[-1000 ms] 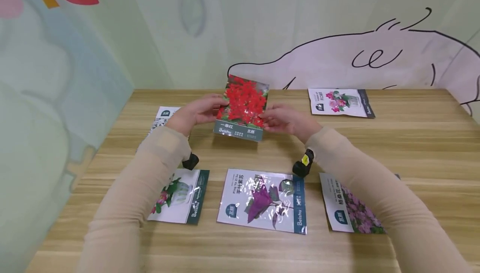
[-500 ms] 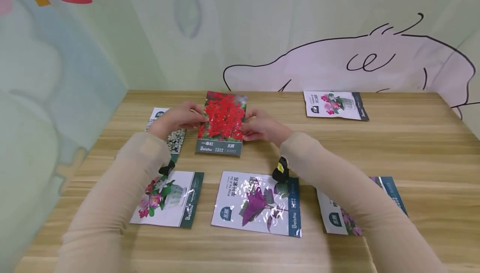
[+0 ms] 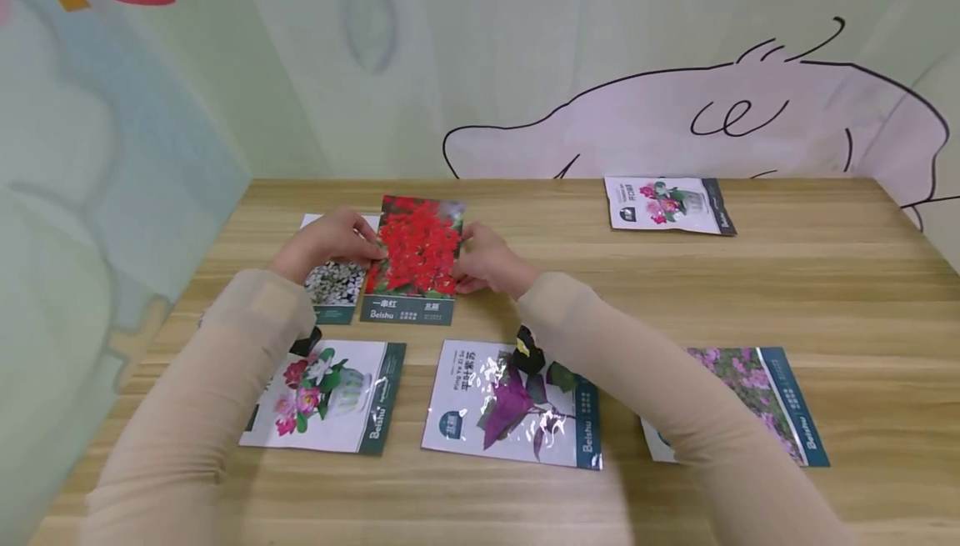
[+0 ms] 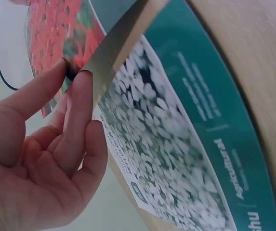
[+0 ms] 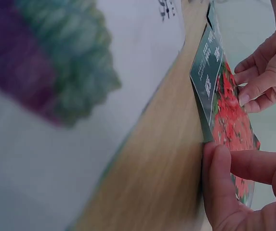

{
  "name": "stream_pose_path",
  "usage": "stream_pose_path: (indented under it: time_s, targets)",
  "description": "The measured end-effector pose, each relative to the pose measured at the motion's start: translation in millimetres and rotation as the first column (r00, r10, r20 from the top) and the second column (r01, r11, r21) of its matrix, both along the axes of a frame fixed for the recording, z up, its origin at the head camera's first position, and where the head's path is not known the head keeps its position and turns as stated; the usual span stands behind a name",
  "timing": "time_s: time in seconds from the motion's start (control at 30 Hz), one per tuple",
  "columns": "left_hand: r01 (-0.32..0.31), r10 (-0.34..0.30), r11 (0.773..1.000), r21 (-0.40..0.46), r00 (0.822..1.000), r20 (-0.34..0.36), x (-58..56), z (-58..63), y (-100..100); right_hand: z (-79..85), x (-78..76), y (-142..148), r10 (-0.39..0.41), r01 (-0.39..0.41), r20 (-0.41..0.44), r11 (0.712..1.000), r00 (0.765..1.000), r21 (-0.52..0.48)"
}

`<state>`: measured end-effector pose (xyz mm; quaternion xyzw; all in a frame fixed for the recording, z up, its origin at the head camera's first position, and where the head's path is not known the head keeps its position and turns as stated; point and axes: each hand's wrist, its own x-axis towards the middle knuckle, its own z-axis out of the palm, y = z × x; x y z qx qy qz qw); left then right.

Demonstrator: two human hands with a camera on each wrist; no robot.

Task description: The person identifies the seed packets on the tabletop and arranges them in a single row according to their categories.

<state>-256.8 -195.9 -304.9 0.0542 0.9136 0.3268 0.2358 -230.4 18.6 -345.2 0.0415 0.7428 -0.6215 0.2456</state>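
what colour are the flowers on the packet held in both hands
Bright red, clearest in the head view, where the picture on the flower packet faces up.

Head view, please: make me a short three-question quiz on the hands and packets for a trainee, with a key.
1. True or false: the left hand and the right hand both pinch the red-flower packet.
2. In the head view, what shows just left of that packet?
3. Where does the purple-leaf packet lie?
A) Nearer the person than the red-flower packet
B) Farther from the person than it
C) Underneath it

Key: 1. True. 2. The white-flower packet. 3. A.
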Motion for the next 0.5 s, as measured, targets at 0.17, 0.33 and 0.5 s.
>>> stream_pose_path:
  time_s: [0.17, 0.33, 0.5]
  targets:
    - [0.012, -0.012, 0.999, -0.031, 1.0, 0.023, 1.1, -1.2, -1.2, -1.0, 0.4, -4.0, 0.001, 0.0, -0.028, 0.999, 1.0, 0.033]
    - [0.009, -0.006, 0.998, -0.06, 0.999, 0.048, 1.1, -2.1, 0.8, -1.2, -1.0, -5.8, 0.001, 0.001, -0.037, 0.997, 0.999, 0.078]
    - [0.02, -0.017, 0.997, -0.075, 0.999, 0.041, 0.0, -2.2, 1.6, 0.2, -2.6, -6.3, 0.003, 0.0, -0.035, 0.994, 0.999, 0.105]
